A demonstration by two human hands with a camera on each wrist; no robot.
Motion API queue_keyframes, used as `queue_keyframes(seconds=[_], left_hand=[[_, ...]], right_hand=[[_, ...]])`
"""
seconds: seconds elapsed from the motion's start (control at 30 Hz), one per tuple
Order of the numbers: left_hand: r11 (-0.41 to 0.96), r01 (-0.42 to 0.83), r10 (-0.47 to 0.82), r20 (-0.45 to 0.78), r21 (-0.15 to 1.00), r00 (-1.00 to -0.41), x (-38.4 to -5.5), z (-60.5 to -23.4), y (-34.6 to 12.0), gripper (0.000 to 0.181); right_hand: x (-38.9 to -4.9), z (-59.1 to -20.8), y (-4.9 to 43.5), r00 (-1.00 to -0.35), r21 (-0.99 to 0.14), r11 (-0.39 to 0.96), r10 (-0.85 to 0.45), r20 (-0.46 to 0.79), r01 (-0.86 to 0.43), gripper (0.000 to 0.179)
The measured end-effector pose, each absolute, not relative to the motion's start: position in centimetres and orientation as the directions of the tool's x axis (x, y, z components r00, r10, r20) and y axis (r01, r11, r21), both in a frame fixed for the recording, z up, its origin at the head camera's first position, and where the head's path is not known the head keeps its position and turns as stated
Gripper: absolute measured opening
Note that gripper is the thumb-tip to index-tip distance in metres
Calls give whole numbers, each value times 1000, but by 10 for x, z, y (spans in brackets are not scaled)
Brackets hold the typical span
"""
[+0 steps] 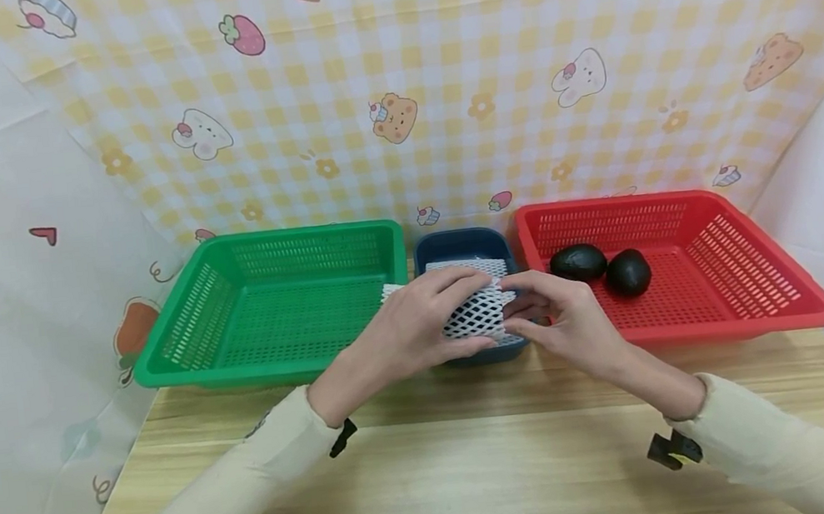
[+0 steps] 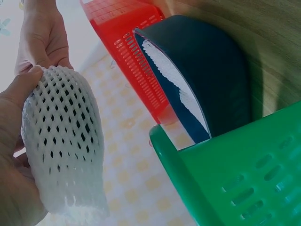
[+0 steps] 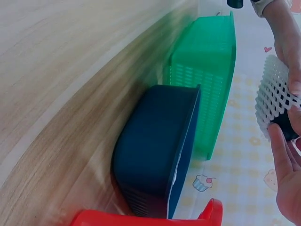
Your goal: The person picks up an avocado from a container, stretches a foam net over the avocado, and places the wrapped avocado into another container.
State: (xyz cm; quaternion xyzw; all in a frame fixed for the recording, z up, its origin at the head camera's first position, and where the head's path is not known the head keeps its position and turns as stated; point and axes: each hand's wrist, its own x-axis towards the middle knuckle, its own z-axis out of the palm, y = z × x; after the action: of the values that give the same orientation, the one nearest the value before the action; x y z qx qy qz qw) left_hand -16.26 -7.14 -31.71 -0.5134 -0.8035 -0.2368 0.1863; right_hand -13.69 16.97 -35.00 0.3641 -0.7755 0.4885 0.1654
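Note:
A white foam net sleeve [image 1: 480, 314] is held above the blue bin [image 1: 463, 241], with a dark avocado [image 3: 283, 123] partly inside it. My left hand [image 1: 418, 315] grips the sleeve around its side, thumb below and fingers above. At the sleeve's right-hand opening, my right hand [image 1: 573, 320] has thumb and fingers curled around the sleeve's edge and the avocado's end. Through the mesh in the left wrist view, dark patches of the avocado show in the sleeve [image 2: 66, 127]. More white foam nets [image 1: 484, 266] lie in the blue bin.
A green basket [image 1: 274, 376] stands on the left, its inside bare where visible. In the red basket [image 1: 729, 328] on the right lie two dark avocados [image 1: 578, 262]. All stand on a wooden table [image 1: 435, 481] before a patterned cloth [image 1: 332, 73].

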Motion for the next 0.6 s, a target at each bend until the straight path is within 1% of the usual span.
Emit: queue_keyframes(seconds=[0.23,0.6], left_hand=[[359,915,737,545,186,-400,-164,-318,-71,62],[354,918,739,548,179,-392,-164,-318,-71,58]], right_hand=[[-135,-349,167,-713,-657,287,-373,594,-698,55],[-135,-350,166,-728,-682,274,-381,570,-678,56]])
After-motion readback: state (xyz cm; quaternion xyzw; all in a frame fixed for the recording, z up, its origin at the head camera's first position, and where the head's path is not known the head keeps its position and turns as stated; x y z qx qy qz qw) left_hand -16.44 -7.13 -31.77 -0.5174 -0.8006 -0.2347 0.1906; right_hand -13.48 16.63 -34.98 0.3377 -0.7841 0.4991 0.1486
